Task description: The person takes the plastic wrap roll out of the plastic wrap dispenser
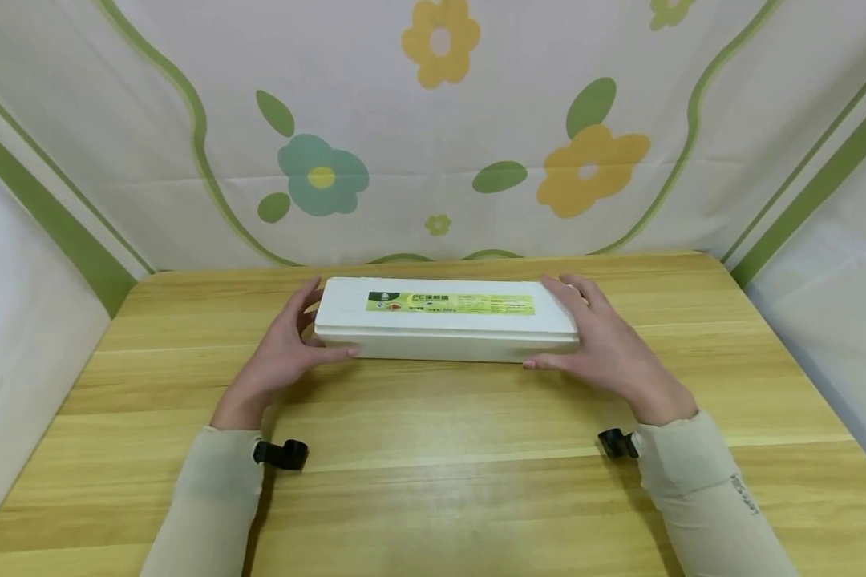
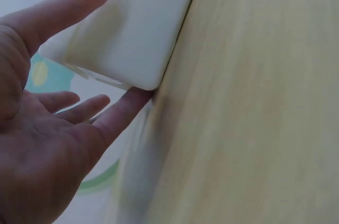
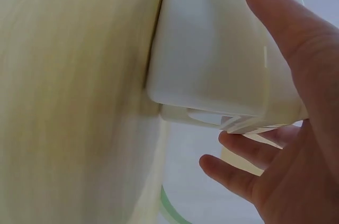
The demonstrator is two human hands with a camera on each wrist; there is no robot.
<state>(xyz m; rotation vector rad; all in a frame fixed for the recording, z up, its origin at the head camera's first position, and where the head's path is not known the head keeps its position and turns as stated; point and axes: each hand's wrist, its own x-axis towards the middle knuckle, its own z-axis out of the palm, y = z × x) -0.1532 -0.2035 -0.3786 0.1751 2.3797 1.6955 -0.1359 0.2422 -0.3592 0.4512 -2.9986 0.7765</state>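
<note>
A long white cling film box (image 1: pixel 443 344) lies crosswise near the table's far edge, its lid down and a yellow-green label (image 1: pixel 451 303) on top. At its left end is my left hand (image 1: pixel 277 353), thumb along the front face and fingers reaching round the end. In the left wrist view one finger (image 2: pixel 124 113) meets the box's lower corner. My right hand (image 1: pixel 613 349) grips the right end, thumb on the front and fingers over the rear corner. The right wrist view shows the box's end wall (image 3: pixel 206 116) beside spread fingers. Some fingertips are hidden behind the box.
The box rests on a wood-grain table (image 1: pixel 433 481). Behind the table's far edge hangs a white cloth (image 1: pixel 404 216) printed with flowers, and white cloth sides flank the table. A black strap mount (image 1: pixel 285 454) sits on each beige sleeve cuff.
</note>
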